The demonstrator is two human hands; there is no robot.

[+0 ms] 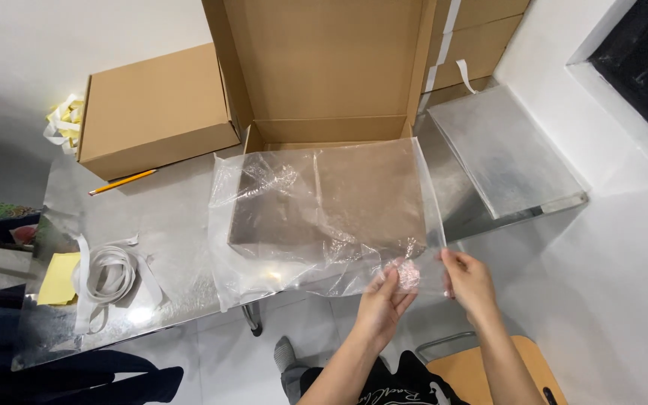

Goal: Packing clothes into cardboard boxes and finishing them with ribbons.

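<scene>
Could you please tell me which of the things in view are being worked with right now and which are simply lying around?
In use:
- clear plastic bag, held by left hand and right hand
- open cardboard box, under the bag

Lying about:
- closed cardboard box
- yellow pencil
- white strips
- yellow sheet
- stack of clear bags
</scene>
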